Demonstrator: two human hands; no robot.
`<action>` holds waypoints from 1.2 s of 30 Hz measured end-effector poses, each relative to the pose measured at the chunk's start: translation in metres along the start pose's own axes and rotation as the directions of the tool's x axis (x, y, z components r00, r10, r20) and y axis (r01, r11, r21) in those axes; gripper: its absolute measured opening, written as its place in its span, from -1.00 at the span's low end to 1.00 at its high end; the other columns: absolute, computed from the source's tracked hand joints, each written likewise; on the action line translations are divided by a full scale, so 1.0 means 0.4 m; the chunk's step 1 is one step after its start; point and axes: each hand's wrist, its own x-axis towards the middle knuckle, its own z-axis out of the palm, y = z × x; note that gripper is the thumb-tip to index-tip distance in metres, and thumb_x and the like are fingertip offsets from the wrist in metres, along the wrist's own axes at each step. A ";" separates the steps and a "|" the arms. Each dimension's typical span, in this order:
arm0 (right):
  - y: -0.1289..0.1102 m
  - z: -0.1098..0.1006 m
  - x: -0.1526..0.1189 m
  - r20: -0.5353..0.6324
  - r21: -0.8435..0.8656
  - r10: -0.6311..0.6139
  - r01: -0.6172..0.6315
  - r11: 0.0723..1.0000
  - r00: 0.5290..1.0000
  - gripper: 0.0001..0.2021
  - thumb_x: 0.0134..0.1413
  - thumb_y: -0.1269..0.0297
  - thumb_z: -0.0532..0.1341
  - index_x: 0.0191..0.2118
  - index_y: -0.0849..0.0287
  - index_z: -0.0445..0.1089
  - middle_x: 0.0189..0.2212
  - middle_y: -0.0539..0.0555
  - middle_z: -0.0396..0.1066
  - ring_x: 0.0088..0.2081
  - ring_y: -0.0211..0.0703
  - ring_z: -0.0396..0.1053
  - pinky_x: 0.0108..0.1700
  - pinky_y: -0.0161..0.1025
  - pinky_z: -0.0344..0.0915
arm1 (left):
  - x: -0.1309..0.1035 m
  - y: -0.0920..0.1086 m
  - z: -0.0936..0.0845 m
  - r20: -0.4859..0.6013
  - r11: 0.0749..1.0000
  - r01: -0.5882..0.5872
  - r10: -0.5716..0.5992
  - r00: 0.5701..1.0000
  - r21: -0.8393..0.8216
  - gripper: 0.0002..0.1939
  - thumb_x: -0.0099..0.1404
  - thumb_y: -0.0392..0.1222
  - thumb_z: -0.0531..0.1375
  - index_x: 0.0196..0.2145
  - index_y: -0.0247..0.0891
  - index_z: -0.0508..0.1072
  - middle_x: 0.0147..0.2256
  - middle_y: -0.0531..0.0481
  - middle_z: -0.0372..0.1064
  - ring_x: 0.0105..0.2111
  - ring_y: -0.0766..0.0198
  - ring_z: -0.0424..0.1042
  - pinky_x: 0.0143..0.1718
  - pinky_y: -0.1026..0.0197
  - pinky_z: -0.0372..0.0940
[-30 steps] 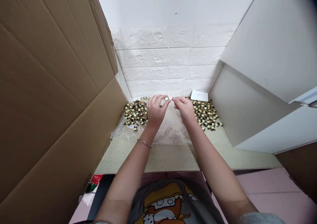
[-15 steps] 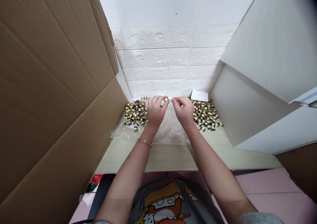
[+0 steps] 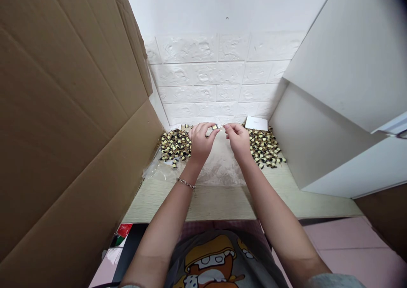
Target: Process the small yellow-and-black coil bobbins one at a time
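My left hand [image 3: 202, 139] pinches a small transformer coil [image 3: 215, 127], with a yellow-wrapped middle and black ends, between thumb and fingertips. Just right of it is my right hand [image 3: 238, 140], its thumb and forefinger pressed together at about the same height. What those fingertips hold, perhaps a thin wire, is too small to make out. Beyond my left hand lies a heap of similar coils [image 3: 174, 144] with copper-coloured leads. Another heap of coils [image 3: 266, 148] spreads out to the right of my right hand.
Clear plastic sheeting [image 3: 219, 169] covers part of the pale wooden table [image 3: 219, 203]. A white card [image 3: 256, 123] rests at the back of the right heap. Cardboard [image 3: 79, 152] walls the left side, white panels [image 3: 318, 131] the right, and a white brick-patterned wall [image 3: 219, 76] the back.
My right hand has drawn slightly to the right, widening the gap between the two hands. The coil in my left hand has shifted a little to the right and turned slightly.
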 end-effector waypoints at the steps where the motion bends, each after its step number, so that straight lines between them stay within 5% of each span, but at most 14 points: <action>1: -0.001 -0.001 0.001 0.002 0.014 0.006 -0.006 1.000 1.000 -0.79 -0.15 0.16 0.13 -0.50 0.23 0.31 -0.61 -0.07 0.22 -0.58 -0.38 0.12 -0.51 -0.37 0.09 | 0.000 0.001 0.000 0.004 1.000 -0.006 0.006 1.000 -0.001 -0.86 0.11 -0.12 0.15 -0.34 -0.17 0.38 -0.30 0.06 0.39 -0.22 0.27 0.29 -0.10 0.19 0.01; 17: 0.007 -0.010 0.009 0.042 0.132 0.073 -0.078 0.988 0.996 -0.84 -0.14 0.21 0.13 -0.49 0.21 0.28 -0.61 -0.10 0.19 -0.61 -0.43 0.12 -0.52 -0.41 0.09 | -0.010 0.013 0.002 0.030 0.991 -0.131 0.129 0.991 0.043 -0.85 0.16 -0.09 0.10 -0.32 -0.16 0.34 -0.29 0.07 0.38 -0.21 0.28 0.27 -0.07 0.18 -0.06; 28: -0.004 -0.004 0.000 0.005 0.092 0.065 -0.065 0.994 0.998 -0.75 -0.13 0.17 0.14 -0.64 0.19 0.15 -0.72 -0.13 0.08 -0.63 -0.41 0.06 -0.55 -0.40 0.05 | -0.007 0.005 0.003 -0.020 0.996 -0.036 0.038 0.999 0.082 -0.85 0.15 -0.08 0.11 -0.32 -0.14 0.34 -0.28 0.04 0.38 -0.19 0.25 0.28 -0.05 0.14 -0.09; 36: -0.014 -0.006 -0.003 0.069 0.078 0.113 -0.118 0.990 0.991 -0.79 -0.21 0.16 0.18 -0.58 0.22 0.35 -0.70 -0.11 0.17 -0.63 -0.40 0.07 -0.55 -0.39 0.08 | -0.008 0.004 0.002 0.004 0.997 -0.032 0.032 0.999 0.076 -0.84 0.15 -0.07 0.10 -0.32 -0.14 0.35 -0.28 0.06 0.38 -0.20 0.26 0.28 -0.07 0.13 -0.10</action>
